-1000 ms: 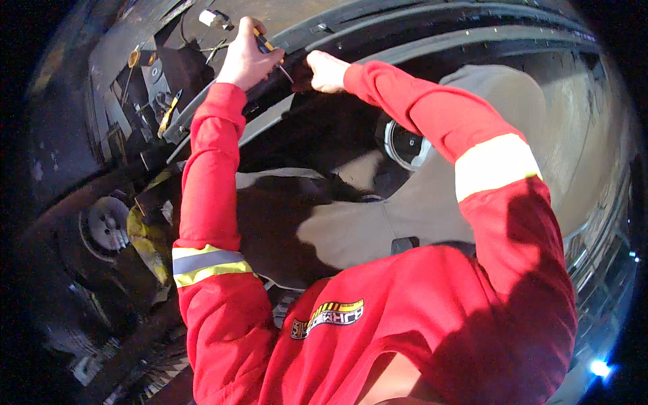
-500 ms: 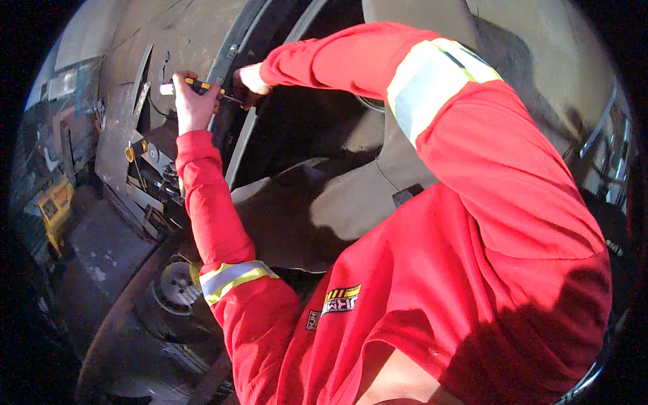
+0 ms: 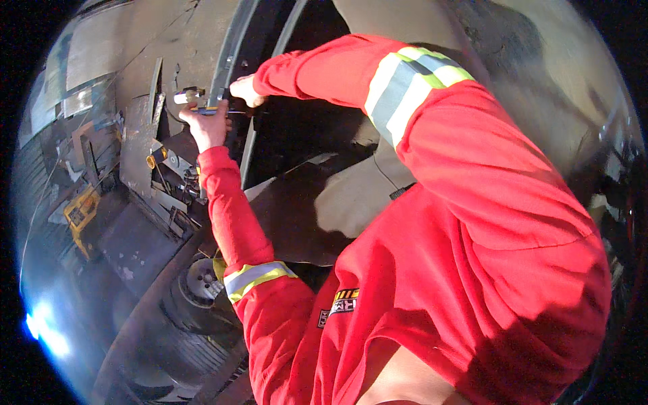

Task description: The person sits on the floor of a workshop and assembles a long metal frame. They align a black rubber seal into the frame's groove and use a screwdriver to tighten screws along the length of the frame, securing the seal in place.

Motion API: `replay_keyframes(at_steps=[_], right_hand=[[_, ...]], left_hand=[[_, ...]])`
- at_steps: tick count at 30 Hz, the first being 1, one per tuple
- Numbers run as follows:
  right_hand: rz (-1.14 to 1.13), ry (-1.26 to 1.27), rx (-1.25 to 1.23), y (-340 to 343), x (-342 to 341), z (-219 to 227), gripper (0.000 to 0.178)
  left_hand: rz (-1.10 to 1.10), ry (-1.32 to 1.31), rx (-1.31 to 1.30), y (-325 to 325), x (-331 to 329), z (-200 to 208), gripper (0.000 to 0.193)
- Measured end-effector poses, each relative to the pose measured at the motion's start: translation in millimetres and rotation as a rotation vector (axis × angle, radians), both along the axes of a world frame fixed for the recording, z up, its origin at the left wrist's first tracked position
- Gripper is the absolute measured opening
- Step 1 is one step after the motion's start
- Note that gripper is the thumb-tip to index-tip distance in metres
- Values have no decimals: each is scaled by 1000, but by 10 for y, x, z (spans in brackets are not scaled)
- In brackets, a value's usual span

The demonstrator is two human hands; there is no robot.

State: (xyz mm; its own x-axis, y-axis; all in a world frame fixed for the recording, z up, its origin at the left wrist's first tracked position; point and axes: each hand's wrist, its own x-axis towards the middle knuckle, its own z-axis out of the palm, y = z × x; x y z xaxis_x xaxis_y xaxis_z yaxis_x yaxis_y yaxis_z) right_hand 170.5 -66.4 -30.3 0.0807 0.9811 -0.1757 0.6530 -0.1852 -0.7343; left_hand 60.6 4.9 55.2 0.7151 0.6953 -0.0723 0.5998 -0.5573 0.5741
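Observation:
My left hand [image 3: 210, 127] is closed around the slim handle of a screwdriver [image 3: 204, 111], which shows yellow and dark colours. Its thin shaft points right, passing just below my right hand [image 3: 247, 90]. That hand is bent in at the edge of a long dark metal frame [image 3: 233, 57], its fingers curled together; whatever they grip is hidden. Just above the screwdriver handle a short cylinder [image 3: 186, 96], pale at one end and yellowish at the other, shows beside my left hand; I cannot tell what it rests on.
A yellow tool or case [image 3: 82, 212] lies at the left among scraps. A yellow-ended roll [image 3: 156, 157] and metal bits sit below my left hand. Lower down is a round pale disc with holes [image 3: 204, 279]. A large worn tan panel [image 3: 405, 20] spans the far side.
The view has shifted, so the scene sits further right. The screwdriver handle now lies more level in my left hand, and the pale cylinder shows apart from it. My right hand stays by the frame.

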Motion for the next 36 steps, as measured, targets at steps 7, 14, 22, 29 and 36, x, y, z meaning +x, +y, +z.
replay_keyframes(at_steps=[7, 14, 22, 29, 36], right_hand=[[130, -114, 153, -187, 194, -3, 36], [159, 4, 69, -198, 261, 3, 40], [160, 134, 70, -191, 237, -176, 22], [135, 214, 99, -372, 173, 38, 30], [249, 119, 301, -348, 91, 48, 22]], left_hand=[[-3, -52, 211, 131, 73, -128, 59], [23, -96, 247, 259, 86, -186, 63], [148, -823, 477, 1535, -146, 991, 49], [440, -713, 470, 1283, -1356, 1393, 50], [629, -597, 555, 1298, -2735, 985, 49]])
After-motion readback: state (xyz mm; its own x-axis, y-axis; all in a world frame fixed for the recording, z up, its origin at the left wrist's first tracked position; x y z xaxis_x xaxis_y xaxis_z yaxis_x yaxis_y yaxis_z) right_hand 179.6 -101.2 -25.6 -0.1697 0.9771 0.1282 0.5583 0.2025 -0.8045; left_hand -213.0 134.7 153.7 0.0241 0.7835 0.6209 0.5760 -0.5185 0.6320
